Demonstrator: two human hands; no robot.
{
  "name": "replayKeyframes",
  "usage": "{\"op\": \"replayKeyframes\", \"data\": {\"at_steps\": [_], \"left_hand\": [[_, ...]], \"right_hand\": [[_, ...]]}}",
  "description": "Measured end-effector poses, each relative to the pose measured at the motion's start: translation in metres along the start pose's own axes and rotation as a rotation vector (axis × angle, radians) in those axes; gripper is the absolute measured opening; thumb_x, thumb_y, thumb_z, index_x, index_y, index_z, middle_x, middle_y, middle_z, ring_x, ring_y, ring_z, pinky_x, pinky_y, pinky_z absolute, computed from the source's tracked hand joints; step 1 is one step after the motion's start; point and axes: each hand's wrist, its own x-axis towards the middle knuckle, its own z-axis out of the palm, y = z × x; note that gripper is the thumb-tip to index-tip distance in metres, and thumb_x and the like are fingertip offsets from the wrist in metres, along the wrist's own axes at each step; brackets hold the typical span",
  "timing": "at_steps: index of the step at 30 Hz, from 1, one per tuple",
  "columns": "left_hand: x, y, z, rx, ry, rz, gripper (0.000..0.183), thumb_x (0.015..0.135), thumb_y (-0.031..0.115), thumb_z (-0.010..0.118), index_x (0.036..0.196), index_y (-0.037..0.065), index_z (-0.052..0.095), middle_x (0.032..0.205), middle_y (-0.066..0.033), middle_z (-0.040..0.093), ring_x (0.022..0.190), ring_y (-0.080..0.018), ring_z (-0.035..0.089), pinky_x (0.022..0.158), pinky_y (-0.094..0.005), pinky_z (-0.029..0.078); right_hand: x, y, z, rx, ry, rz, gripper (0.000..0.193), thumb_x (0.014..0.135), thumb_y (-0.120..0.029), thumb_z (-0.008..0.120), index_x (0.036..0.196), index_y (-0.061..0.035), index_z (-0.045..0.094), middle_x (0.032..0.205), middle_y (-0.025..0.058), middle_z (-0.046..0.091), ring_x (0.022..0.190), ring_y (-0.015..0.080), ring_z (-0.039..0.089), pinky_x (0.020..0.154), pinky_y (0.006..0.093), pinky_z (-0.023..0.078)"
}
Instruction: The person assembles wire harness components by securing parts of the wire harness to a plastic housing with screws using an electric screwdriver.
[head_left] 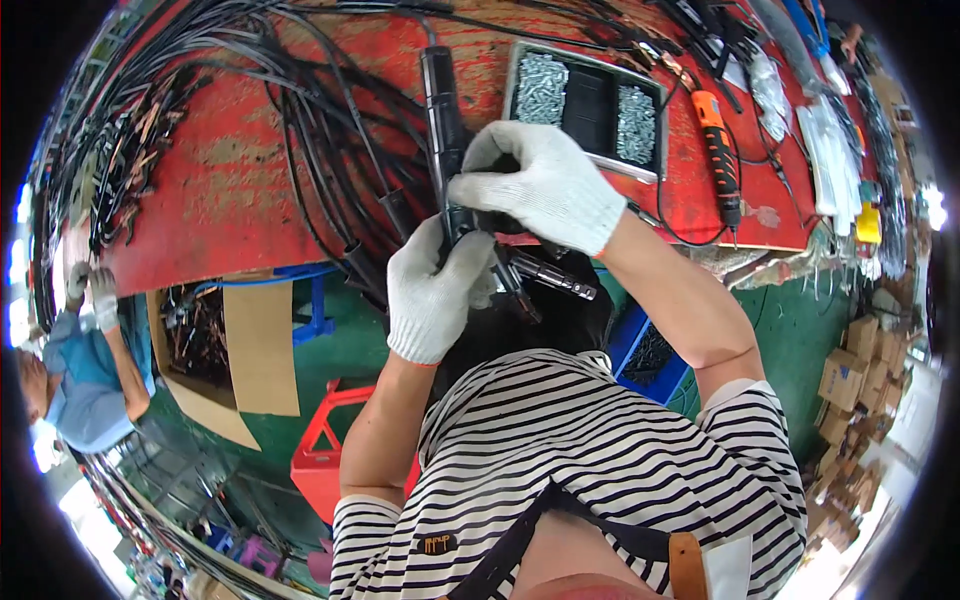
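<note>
A long black cylindrical connector housing (pixel 440 95), with a cable leaving its far end, points away from me over the red table's near edge. My left hand (pixel 432 290), in a white knit glove, is closed round its near end. My right hand (pixel 545 185), gloved the same way, pinches the housing a little farther up; whatever lies between its fingertips is hidden. Just below the hands, over my lap, are a dark metallic cylindrical piece (pixel 552 274) and a thin copper-tipped part (pixel 518 292). Their lower support is hidden.
A tray (pixel 664 130) of small screws sits beyond my right hand, beside an orange-and-black electric screwdriver (pixel 715 150). Black cables (pixel 300 110) heap at left. An open carton (pixel 258 340) of copper-coloured pieces and a red stool (pixel 325 450) stand below; a co-worker (pixel 95 370) is far left.
</note>
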Motion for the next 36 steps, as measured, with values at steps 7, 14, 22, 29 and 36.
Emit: {"op": "replayKeyframes", "data": {"at_steps": [7,14,22,29,36], "left_hand": [[0.002,-0.008,0.003,-0.217,-0.098,-0.019,0.026,0.101,0.021,0.069,0.112,-0.003,0.068,0.080,-0.0043,0.067,0.059,-0.0107,0.058,0.052,-0.0267,0.045],[-0.002,0.003,-0.003,-0.224,-0.041,0.005,0.028,0.100,0.020,0.070,0.115,-0.003,0.068,0.081,-0.0063,0.068,0.059,-0.0121,0.059,0.051,-0.0267,0.045],[0.001,-0.002,0.005,-0.227,-0.043,-0.029,0.028,0.099,0.021,0.071,0.115,-0.002,0.068,0.082,-0.0070,0.069,0.059,-0.0118,0.059,0.051,-0.0263,0.046],[0.004,0.004,0.009,-0.163,-0.039,-0.046,0.029,0.098,0.018,0.069,0.117,-0.004,0.065,0.082,-0.0082,0.069,0.057,-0.0132,0.060,0.049,-0.0269,0.045],[0.004,0.007,0.012,-0.176,-0.068,-0.058,0.030,0.097,0.017,0.070,0.118,-0.004,0.065,0.084,-0.0078,0.070,0.062,-0.0121,0.062,0.055,-0.0262,0.048]], "right_hand": [[-0.004,0.018,0.003,0.097,0.033,-0.010,0.041,0.089,-0.031,0.081,0.108,0.0027,0.069,0.095,0.0087,0.071,0.089,0.0145,0.067,0.083,0.0310,0.054],[0.005,0.084,-0.119,-0.622,0.647,-0.123,0.034,0.094,-0.040,0.068,0.112,-0.0131,0.078,0.110,0.0137,0.076,0.104,0.0348,0.073,0.092,0.0446,0.057],[0.008,0.143,-0.143,-1.036,0.536,-0.049,0.029,0.092,-0.047,0.069,0.110,-0.0292,0.081,0.122,0.0040,0.073,0.119,0.0382,0.060,0.104,0.0494,0.050],[0.016,0.152,-0.146,-1.012,0.607,-0.161,0.027,0.092,-0.041,0.067,0.105,-0.0204,0.080,0.111,0.0044,0.075,0.115,0.0365,0.062,0.102,0.0512,0.049],[-0.024,0.061,-0.089,0.248,0.403,-0.215,0.016,0.094,-0.012,0.074,0.102,0.0014,0.072,0.088,0.0062,0.076,0.080,0.0109,0.069,0.077,0.0276,0.056]]}}
